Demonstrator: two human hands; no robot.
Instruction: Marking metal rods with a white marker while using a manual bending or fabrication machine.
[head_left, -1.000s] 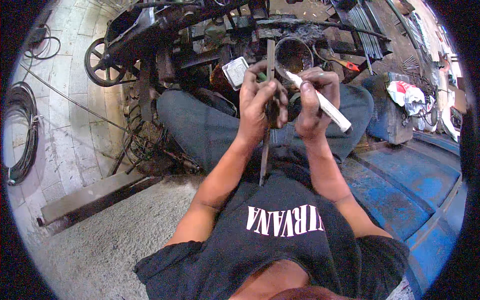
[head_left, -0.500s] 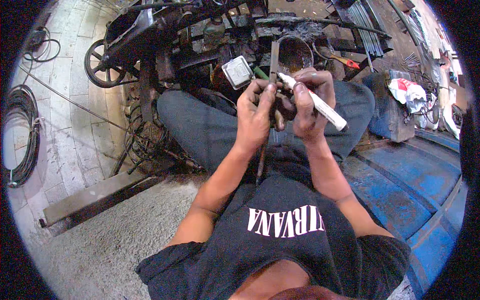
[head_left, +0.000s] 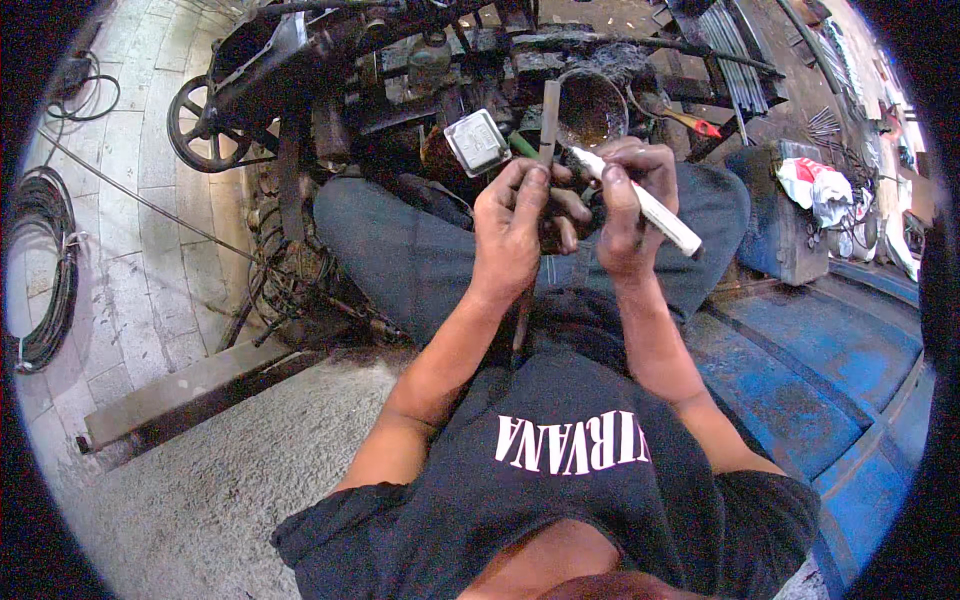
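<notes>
My left hand (head_left: 508, 222) is closed around a slim grey metal rod (head_left: 550, 112). Its upper end points away from me, and the lower part runs down toward my lap. In my closed right hand (head_left: 630, 225) is a white marker pen (head_left: 662, 219), held slantwise with its tip toward the rod but a little apart from it. The blackened fingertips of both hands are close together. Just beyond my left hand, a square pale metal box (head_left: 478, 142) sits tilted, next to a green piece (head_left: 521, 146).
Dark machinery with a spoked wheel (head_left: 208, 125) stands ahead. Beyond my hands are a round pan (head_left: 598, 108) and a red-tipped brush (head_left: 690, 123). A bundle of rods (head_left: 733, 60) and a blue box (head_left: 785, 238) are on the right. Coiled cable (head_left: 48, 280) and a metal beam (head_left: 190, 392) lie left.
My right hand has shifted slightly right, drawing the marker pen's tip away from the rod. The pen has turned in my fingers. My left hand stays almost in place on the rod.
</notes>
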